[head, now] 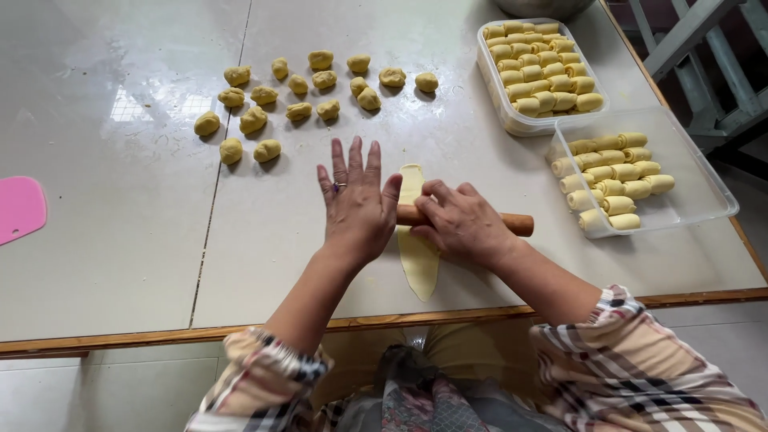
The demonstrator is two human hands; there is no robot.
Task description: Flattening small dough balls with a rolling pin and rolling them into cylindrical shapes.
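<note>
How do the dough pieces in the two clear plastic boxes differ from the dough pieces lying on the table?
The boxed rolls are neat cylinders packed in rows; the loose lumps are rough, rounded and scattered apart. The rolls sit inside containers, the lumps directly on the table. Both are the same pale yellow dough.

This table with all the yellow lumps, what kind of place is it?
Probably a kitchen or small bakery: dough balls cover the table, a rolling pin flattens a dough strip, and clear tubs hold rolled pieces.

A glossy white table (120, 240) with a wooden edge is reflecting window light across its seamed top, while a pale grey-green frame (704, 72) is standing on the dark floor (752, 184) at the right.
</note>
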